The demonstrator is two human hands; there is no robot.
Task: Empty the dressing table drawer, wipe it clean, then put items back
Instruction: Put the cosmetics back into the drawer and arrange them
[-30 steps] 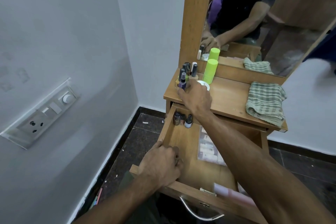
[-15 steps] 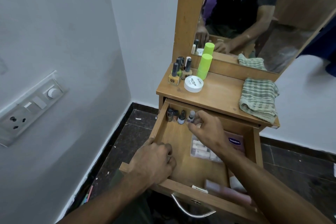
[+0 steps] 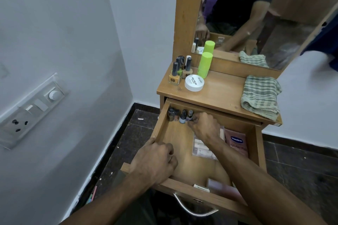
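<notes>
The wooden drawer (image 3: 161, 129) of the dressing table stands pulled out. Several small nail polish bottles (image 3: 176, 115) stand in its back left corner. My right hand (image 3: 203, 128) reaches to them and pinches the rightmost, purple bottle (image 3: 190, 115). My left hand (image 3: 155, 162) rests on the drawer's left front corner with fingers curled over the rim. A clear box (image 3: 201, 149) and a pink Vaseline pouch (image 3: 236, 142) lie in the drawer, partly under my right arm. On the tabletop (image 3: 223, 93) stand nail polish bottles (image 3: 178, 73), a white jar (image 3: 194, 82) and a green tube (image 3: 205, 65).
A folded green checked cloth (image 3: 259, 97) lies on the tabletop's right side. The mirror (image 3: 256, 14) rises behind. A white wall with a switch plate (image 3: 31, 109) is close on the left. Dark floor tiles (image 3: 126, 140) surround the table. A metal handle (image 3: 193, 208) hangs on the drawer front.
My right hand left the tabletop, where it set a bottle among the others, dropped into the drawer and reached the purple bottle at the back. My left hand stayed on the drawer corner.
</notes>
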